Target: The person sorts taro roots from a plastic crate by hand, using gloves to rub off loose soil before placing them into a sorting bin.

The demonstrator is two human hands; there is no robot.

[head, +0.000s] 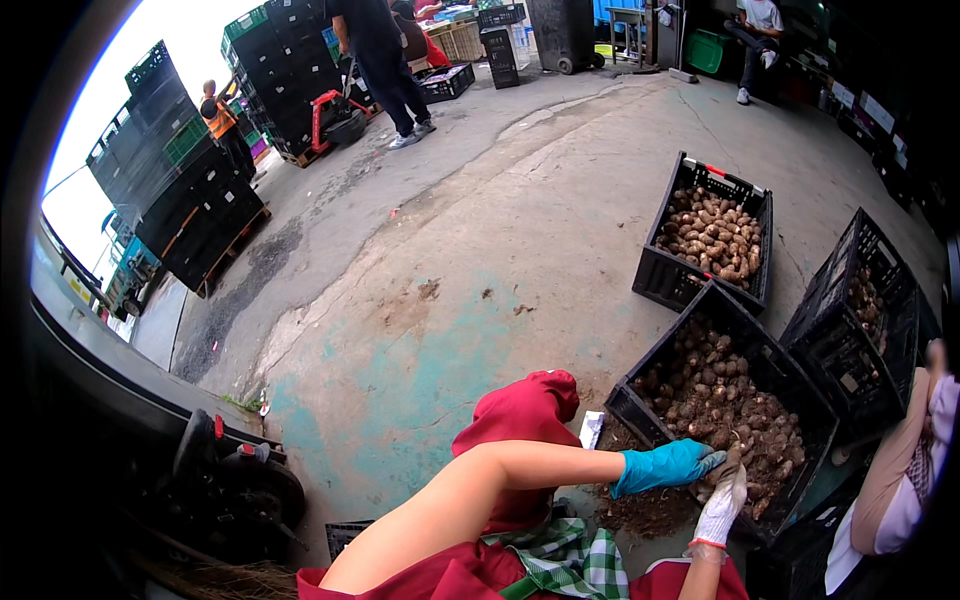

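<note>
A black plastic crate of soil-covered taro corms stands before me at the lower right. My left hand, in a blue rubber glove, reaches over its near edge. Beside it is my right hand, in a dirty white knit glove with a red-edged cuff. The fingers of both hands meet at a brown, soil-covered corm, which my right hand grips; whether my left fingers also grip it cannot be told. Loose soil lies on the floor below my hands.
Another crate of cleaner corms stands beyond, and a tilted crate is at the right, near a co-worker's arm. A white block lies by my knee. Stacked crates, a red pallet jack and several people are farther back.
</note>
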